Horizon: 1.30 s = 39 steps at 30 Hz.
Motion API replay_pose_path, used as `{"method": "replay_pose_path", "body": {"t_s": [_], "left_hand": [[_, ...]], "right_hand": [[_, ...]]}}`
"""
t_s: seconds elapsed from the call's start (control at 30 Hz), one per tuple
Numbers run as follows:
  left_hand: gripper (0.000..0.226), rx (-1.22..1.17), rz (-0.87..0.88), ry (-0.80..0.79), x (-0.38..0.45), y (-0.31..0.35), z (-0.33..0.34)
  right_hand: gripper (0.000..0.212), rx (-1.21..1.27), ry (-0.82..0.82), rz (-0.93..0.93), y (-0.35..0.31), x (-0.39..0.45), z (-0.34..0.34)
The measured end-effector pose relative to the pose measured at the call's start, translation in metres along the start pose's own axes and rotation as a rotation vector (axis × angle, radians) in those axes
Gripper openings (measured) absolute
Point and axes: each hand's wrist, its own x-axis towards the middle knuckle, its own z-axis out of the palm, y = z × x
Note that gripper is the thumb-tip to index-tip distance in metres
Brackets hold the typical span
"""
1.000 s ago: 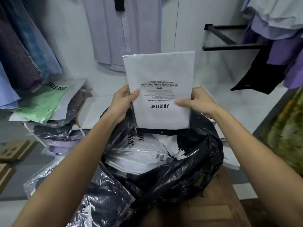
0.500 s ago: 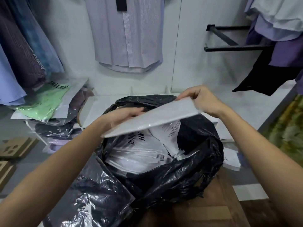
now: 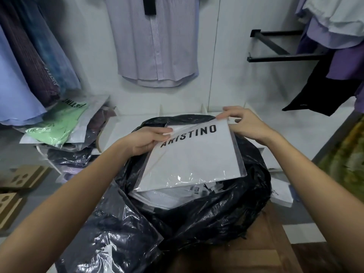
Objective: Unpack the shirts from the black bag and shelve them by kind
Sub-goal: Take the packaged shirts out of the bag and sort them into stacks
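A white packaged shirt printed ARISTINO lies flat over the mouth of the open black bag. My left hand grips its far left corner, thumb on top. My right hand pinches its far right corner. More white packaged shirts show inside the bag beneath it. A dark shirt in clear plastic leans against the bag's near left side.
A pile of packaged shirts with a green one on top sits at the left. A white divided shelf runs behind the bag. Hanging shirts line the wall. A black bracket juts out at right. Cardboard pieces lie lower left.
The white package was held upright with its back label facing me; both hands have flipped it over and laid it flat, logo side up, on top of the bag.
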Motion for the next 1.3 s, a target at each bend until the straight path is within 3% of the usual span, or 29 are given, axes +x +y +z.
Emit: {"method": "replay_pose_path", "body": {"t_s": [0.1, 0.23, 0.37, 0.43, 0.63, 0.73, 0.8, 0.93, 1.13, 1.3], "left_hand": [[0.051, -0.067, 0.104, 0.1, -0.008, 0.004, 0.002], [0.087, -0.291, 0.278, 0.173, -0.008, 0.01, 0.015], [0.052, -0.273, 0.381, 0.179, -0.007, 0.016, 0.028], [0.046, -0.248, 0.417, 0.167, -0.012, 0.02, 0.039], [0.073, -0.067, 0.482, 0.106, -0.007, 0.01, 0.066], [0.084, -0.02, 0.466, 0.161, -0.003, -0.005, 0.085], [0.083, 0.024, 0.462, 0.134, 0.0, -0.018, 0.101], [0.089, 0.12, 0.384, 0.036, 0.003, -0.049, 0.144], [0.097, 0.422, 0.299, -0.111, 0.012, -0.107, 0.226], [0.117, 0.797, 0.357, -0.205, 0.012, -0.162, 0.287]], "right_hand": [[0.031, 0.179, -0.012, 0.093, 0.005, 0.0, 0.0], [0.054, 0.478, -0.077, 0.203, -0.002, -0.003, 0.009], [0.066, 0.654, 0.122, 0.192, -0.004, 0.001, 0.017], [0.069, 0.67, 0.194, 0.176, -0.003, 0.0, 0.018], [0.072, 0.686, 0.163, 0.197, 0.005, -0.026, 0.013], [0.062, 0.708, 0.099, 0.223, 0.021, -0.045, 0.008], [0.053, 0.582, 0.125, 0.221, 0.036, -0.064, 0.007], [0.08, 0.379, 0.184, 0.281, 0.077, -0.116, 0.011], [0.087, 0.429, 0.449, 0.526, 0.125, -0.214, 0.024], [0.096, 0.456, 0.512, 0.699, 0.156, -0.283, 0.029]]}}
